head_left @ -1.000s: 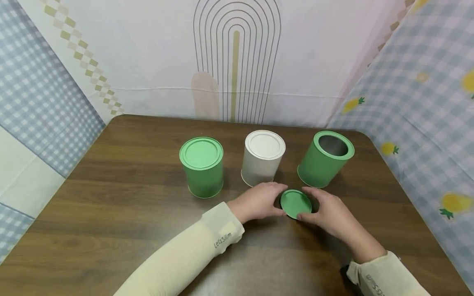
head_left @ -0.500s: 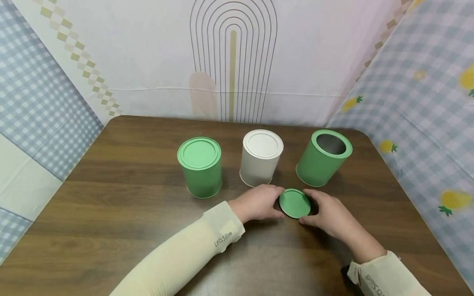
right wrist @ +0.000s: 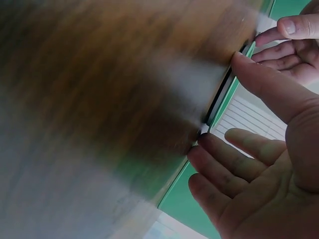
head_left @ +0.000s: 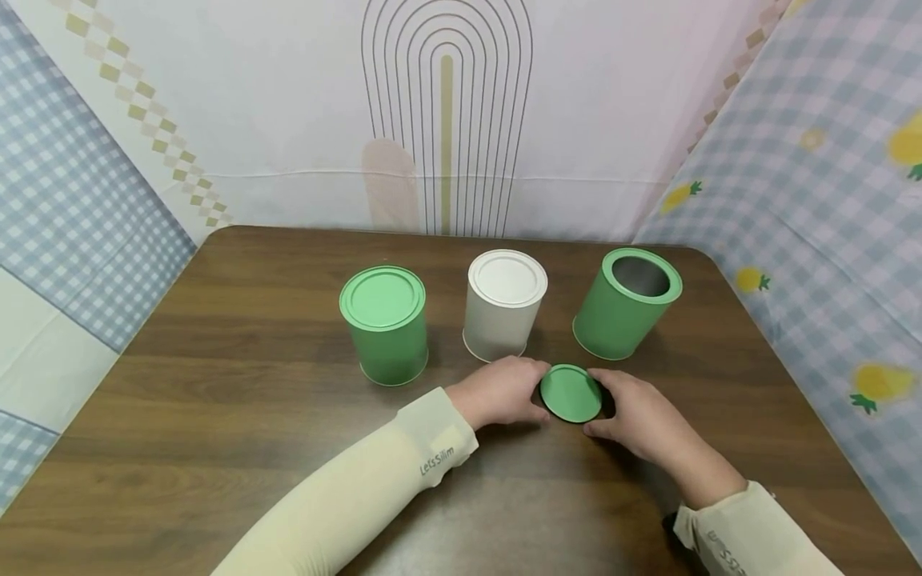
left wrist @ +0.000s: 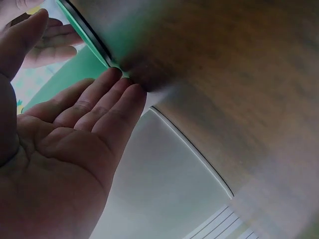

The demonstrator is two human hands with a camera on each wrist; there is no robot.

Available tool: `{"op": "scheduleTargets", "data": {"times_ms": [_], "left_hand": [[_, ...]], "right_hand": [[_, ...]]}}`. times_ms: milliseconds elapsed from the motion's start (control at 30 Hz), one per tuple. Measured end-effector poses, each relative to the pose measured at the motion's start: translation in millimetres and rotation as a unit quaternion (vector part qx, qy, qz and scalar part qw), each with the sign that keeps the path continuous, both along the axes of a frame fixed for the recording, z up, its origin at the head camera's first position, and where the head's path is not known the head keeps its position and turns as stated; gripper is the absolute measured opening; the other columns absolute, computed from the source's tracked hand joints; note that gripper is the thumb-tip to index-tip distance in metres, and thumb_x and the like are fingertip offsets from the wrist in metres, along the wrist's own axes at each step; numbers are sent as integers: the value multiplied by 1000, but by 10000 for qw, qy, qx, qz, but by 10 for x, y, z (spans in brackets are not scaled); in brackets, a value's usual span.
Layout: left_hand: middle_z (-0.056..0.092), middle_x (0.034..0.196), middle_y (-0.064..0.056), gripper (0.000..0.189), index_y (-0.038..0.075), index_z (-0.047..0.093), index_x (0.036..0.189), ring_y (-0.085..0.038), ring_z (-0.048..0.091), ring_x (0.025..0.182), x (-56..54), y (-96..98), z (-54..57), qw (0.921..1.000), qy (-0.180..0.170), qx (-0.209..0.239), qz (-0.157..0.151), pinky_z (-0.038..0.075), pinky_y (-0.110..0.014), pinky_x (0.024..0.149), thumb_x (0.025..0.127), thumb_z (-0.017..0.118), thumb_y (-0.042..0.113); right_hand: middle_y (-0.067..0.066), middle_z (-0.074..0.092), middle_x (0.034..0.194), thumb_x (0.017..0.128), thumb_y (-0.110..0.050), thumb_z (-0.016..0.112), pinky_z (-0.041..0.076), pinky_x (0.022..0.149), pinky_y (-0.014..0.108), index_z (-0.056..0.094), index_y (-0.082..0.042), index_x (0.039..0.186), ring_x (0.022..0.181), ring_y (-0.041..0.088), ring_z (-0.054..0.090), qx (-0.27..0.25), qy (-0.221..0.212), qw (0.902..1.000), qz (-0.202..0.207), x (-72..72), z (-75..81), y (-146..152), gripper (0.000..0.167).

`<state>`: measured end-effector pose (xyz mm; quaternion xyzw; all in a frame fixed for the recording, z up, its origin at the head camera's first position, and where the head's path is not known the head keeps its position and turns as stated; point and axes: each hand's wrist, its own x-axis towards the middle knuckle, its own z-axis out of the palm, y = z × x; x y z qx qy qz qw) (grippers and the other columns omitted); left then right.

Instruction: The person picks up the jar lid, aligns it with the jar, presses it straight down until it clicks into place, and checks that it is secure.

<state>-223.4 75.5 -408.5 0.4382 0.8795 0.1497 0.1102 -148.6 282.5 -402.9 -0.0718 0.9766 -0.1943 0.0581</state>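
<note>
A round green lid (head_left: pixel 571 393) lies flat on the wooden table between the two hands. My left hand (head_left: pixel 504 392) is on its left side, fingers extended, the fingertips right at the edge of the lid (left wrist: pixel 89 37) in the left wrist view. From the right, my right hand (head_left: pixel 637 412) flanks the lid, thumb in front and fingers behind; in the right wrist view its thumb and fingertips are at the rim of the lid (right wrist: pixel 227 94). Behind stand a green can with a round opening (head_left: pixel 625 308), a white can (head_left: pixel 504 308) and a green can with a closed top (head_left: pixel 385 328).
The brown wooden table (head_left: pixel 216 360) spreads to the left and front. A white cloth with arch lines (head_left: pixel 288 104) hangs at the back edge. Checked cloth with pineapples (head_left: pixel 828 240) hangs along the right side, and more checked cloth on the left.
The whole head view has shifted slightly. Both hands keep their places at the lid, with the right thumb moved slightly off the lid's front edge.
</note>
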Motion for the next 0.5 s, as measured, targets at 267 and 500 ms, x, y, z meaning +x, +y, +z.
{"op": "scheduleTargets", "data": {"times_ms": [267, 500], "left_hand": [[66, 97, 5, 37, 12, 65, 109, -12, 64, 92, -13, 24, -9, 9998, 182, -111, 23, 51, -25, 83, 82, 81, 30], [65, 99, 4, 38, 12, 65, 113, -12, 62, 93, -8, 41, 15, 9994, 226, -264, 69, 51, -26, 83, 82, 81, 29]], "right_hand": [[21, 63, 128, 74, -21, 88, 49, 93, 57, 58, 3, 134, 117, 41, 60, 104, 111, 9999, 15, 9, 5, -18, 71], [19, 64, 127, 76, -19, 87, 49, 93, 56, 59, 3, 133, 115, 39, 61, 110, 264, 9996, 71, 15, 10, -13, 67]]}}
